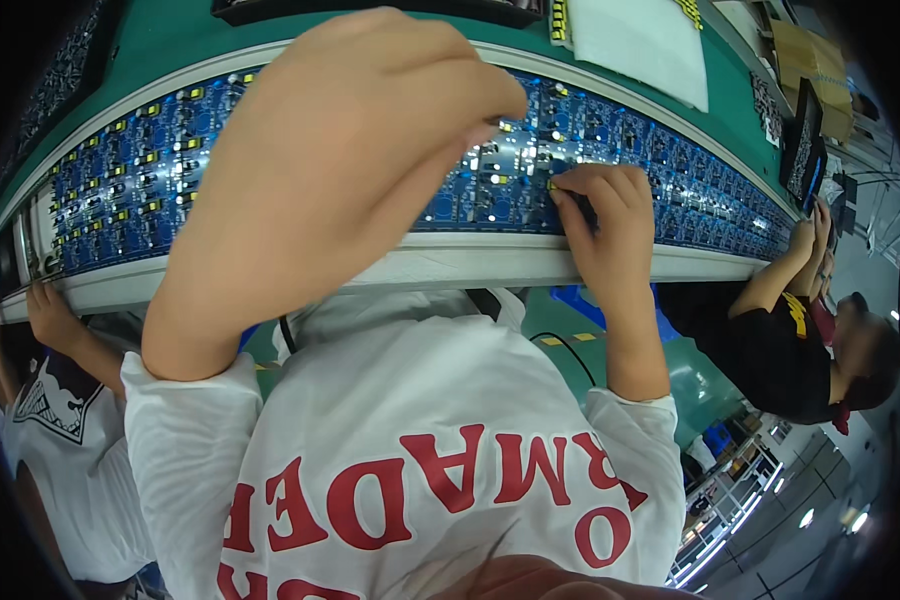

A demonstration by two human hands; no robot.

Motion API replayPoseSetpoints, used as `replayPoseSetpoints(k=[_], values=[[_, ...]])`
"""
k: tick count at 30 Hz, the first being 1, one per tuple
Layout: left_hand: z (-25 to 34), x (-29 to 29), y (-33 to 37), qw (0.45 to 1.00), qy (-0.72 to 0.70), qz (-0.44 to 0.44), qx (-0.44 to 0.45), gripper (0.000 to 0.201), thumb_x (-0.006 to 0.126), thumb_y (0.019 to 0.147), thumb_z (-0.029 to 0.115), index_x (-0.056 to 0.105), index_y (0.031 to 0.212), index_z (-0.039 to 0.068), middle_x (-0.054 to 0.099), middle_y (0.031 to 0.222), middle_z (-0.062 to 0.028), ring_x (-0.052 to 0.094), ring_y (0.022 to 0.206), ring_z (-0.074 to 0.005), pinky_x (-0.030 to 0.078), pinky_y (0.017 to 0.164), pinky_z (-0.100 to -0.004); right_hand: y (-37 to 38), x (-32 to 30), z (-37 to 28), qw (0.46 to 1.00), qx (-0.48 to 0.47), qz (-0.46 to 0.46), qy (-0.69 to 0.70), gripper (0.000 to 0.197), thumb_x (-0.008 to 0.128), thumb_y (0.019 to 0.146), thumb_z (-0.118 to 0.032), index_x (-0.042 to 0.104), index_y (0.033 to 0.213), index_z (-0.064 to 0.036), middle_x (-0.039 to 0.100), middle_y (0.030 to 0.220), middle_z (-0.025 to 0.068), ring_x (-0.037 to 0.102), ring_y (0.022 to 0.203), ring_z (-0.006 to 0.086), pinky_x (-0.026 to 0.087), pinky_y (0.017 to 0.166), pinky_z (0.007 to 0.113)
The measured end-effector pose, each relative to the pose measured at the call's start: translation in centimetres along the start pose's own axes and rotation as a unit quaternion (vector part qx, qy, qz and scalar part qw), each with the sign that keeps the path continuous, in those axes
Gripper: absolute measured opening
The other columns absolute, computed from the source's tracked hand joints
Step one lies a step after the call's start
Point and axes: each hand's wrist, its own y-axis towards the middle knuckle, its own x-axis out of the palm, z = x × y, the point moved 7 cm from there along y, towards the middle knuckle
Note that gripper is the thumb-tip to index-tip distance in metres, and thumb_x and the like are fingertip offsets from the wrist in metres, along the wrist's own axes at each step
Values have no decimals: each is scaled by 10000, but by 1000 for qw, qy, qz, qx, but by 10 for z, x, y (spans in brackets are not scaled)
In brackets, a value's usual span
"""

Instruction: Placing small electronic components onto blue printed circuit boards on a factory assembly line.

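Blue boards, many, underlie the right hand pinching one yellow component; left hand's grip is hidden.

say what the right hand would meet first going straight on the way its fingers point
Probably the blue circuit boards just past the right hand; depth is unclear, so its fingertips may be touching them.

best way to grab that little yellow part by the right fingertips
Probably from above, pinching opposite sides of the small yellow part between thumb and a fingertip, the right hand coming from the right, where it already is. The part is tiny and the blue circuit boards around it are crowded, so a wider grip seems awkward. Its exact shape is too small to tell.
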Motion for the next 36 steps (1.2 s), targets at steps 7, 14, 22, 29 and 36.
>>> replayPoseSetpoints(k=[7,14,22,29,36], values=[[13,8,-10,999,30,23,37,243,678,783,66,666,1026,66,642,942,-85,632,960,-291,472,850,-418,-96,-91,182,929,270,245,-62,476,672,989,-176,580,1414,18,636,1366,193,602,1204,249,455,1063,373],[23,26,-7,991,107,6,75,171,658,765,104,626,931,82,565,845,-54,595,881,-263,458,831,-399,-223,-107,360,856,445,178,-193,937,410,995,-709,363,1558,39,487,1485,348,494,1350,502,394,1118,499],[22,35,-2,989,128,-16,77,164,676,771,121,644,928,85,608,889,-53,601,930,-259,464,853,-390,-200,-93,360,859,462,163,-149,953,369,980,-765,388,1556,-5,550,1441,310,550,1288,500,436,1061,523],[-3,95,20,985,148,-5,86,76,684,768,131,690,838,100,632,818,-58,630,880,-286,457,793,-414,-166,-45,353,874,462,126,-84,850,424,1024,-670,430,1522,19,595,1404,287,585,1280,435,455,1062,461],[-11,115,48,989,110,-100,25,131,668,868,100,708,982,47,691,922,-137,661,967,-347,512,887,-469,-163,-25,329,885,438,118,-109,829,445,993,-707,473,1520,-69,630,1359,273,594,1249,467,457,1043,490]])
